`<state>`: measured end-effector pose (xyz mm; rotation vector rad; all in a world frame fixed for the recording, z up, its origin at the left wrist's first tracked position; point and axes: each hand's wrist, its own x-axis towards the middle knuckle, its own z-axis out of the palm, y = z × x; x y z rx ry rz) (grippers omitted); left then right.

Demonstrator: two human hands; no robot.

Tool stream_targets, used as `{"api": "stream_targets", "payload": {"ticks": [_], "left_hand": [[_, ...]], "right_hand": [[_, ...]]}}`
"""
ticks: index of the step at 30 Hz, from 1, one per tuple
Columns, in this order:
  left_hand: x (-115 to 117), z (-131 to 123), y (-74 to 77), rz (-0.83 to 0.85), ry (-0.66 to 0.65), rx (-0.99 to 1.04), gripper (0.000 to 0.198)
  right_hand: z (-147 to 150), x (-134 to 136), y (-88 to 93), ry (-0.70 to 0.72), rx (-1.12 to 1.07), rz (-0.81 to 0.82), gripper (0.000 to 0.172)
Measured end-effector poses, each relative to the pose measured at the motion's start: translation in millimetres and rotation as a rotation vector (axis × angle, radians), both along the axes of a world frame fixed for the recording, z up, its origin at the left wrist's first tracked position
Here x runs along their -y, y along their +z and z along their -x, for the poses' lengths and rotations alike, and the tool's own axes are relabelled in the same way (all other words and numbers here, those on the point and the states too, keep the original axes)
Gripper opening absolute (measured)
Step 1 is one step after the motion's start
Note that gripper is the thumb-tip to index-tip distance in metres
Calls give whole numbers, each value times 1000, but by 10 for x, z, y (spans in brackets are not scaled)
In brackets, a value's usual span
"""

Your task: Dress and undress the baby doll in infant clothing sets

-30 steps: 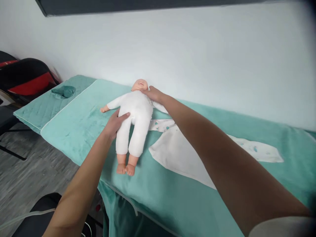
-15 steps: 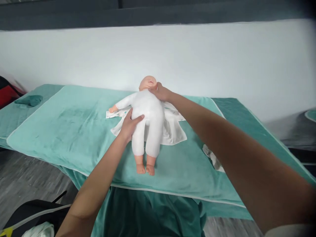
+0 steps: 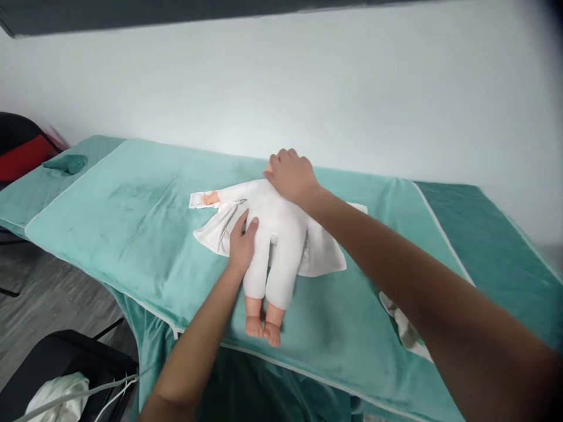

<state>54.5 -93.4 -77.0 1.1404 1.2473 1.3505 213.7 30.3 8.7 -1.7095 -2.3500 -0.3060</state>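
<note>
A baby doll (image 3: 275, 220) in a white body lies on its back over a spread white jacket (image 3: 325, 255), its bare feet towards me. My right hand (image 3: 292, 176) is over the doll's head and neck, fingers curled round the head and hiding most of it. At the doll's hip rests my left hand (image 3: 243, 243), thumb and forefinger apart, touching its side. One doll arm stretches out along the jacket's sleeve (image 3: 196, 200); the other arm is hidden behind my right forearm.
Green covers (image 3: 132, 234) spread over the long bed against a white wall (image 3: 220, 94). A crumpled whitish cloth (image 3: 407, 331) lies under my right forearm. A black chair (image 3: 65, 357) with a pale cloth (image 3: 59, 398) stands at lower left; a red and black item (image 3: 26, 155) is at far left.
The doll has come down flatter onto the jacket. My right hand has shifted from beside its neck to over its head. My left hand's grip at the hip has loosened. The view has tilted down.
</note>
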Motion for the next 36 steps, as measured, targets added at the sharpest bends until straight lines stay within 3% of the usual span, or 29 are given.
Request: {"api": "stream_targets", "payload": {"ticks": [4,8,11,16,20,22,25,31,36], "left_hand": [[-47,-19,-129,-44,126,-59,34],[-139,19,-203,-161,108,-214,33],[-306,81,-247,-227,82,-388,36],[-736,297,-266,-346,31,-963,45],[-1035,532,-263,-211,136,-1166,38],[-1146,643,-281,-163,173,-1114,26],[-1249,764,-321,-158,228,-879,16],[-1238,821,-331,-119,302,-304,17],[-1200,798,-306,-124,387,-197,6]], "right_hand": [[631,-86,-109,257,93,142,41],[980,-279,-303,279,143,380,42],[971,-343,-318,251,121,450,40],[694,-214,-213,189,1,281,40],[486,-122,-199,164,-56,237,44],[423,-99,-206,176,-65,248,45],[376,-66,-204,192,-76,262,45],[389,-25,-190,206,-44,298,48],[431,-28,-195,161,6,305,48]]}}
